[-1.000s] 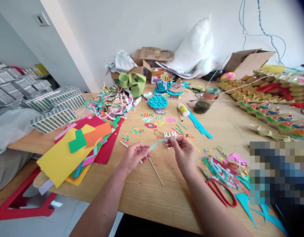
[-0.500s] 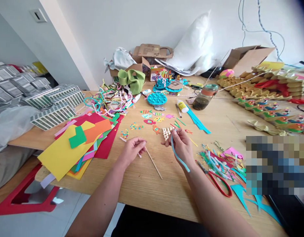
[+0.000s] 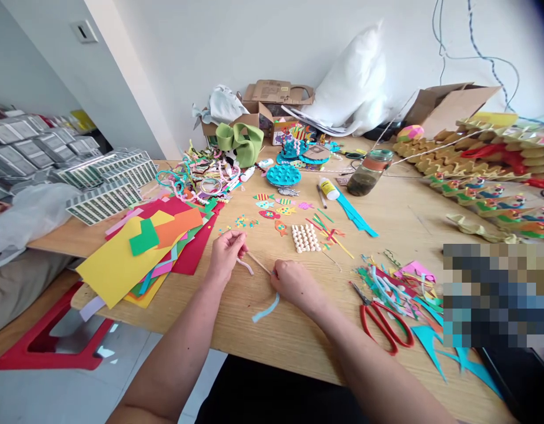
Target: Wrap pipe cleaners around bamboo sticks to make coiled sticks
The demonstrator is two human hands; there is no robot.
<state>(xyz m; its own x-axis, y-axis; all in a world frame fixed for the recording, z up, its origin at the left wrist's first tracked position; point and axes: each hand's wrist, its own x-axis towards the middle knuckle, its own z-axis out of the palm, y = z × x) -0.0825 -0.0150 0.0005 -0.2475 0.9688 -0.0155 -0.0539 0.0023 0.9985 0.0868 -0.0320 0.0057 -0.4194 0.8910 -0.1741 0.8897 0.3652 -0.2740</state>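
Note:
My left hand (image 3: 228, 252) pinches one end of a thin wooden stick (image 3: 259, 264) above the table. A pale pink strip (image 3: 246, 267) lies by its fingertips; whether it touches them I cannot tell. At the stick's other end, my right hand (image 3: 296, 284) is closed over a light blue paper strip (image 3: 267, 309), whose loose end hangs below toward me. The right fingertips are mostly hidden behind the hand. Beyond the hands lie a block of small white balls in rows (image 3: 305, 238) and several colourful paper fish (image 3: 269, 215).
Coloured paper sheets (image 3: 117, 265) are heaped on the left. Red-handled scissors (image 3: 382, 324) lie at right beside paper scraps (image 3: 395, 288). A glue bottle (image 3: 329, 189), blue paper strips (image 3: 355, 215) and a glass jar (image 3: 369, 174) are farther back. Egg trays (image 3: 484, 182) stand at far right.
My right hand has moved left and nearer to me with the blue strip, from over the white balls to the stick. My left hand has moved slightly; the stick is now between both hands.

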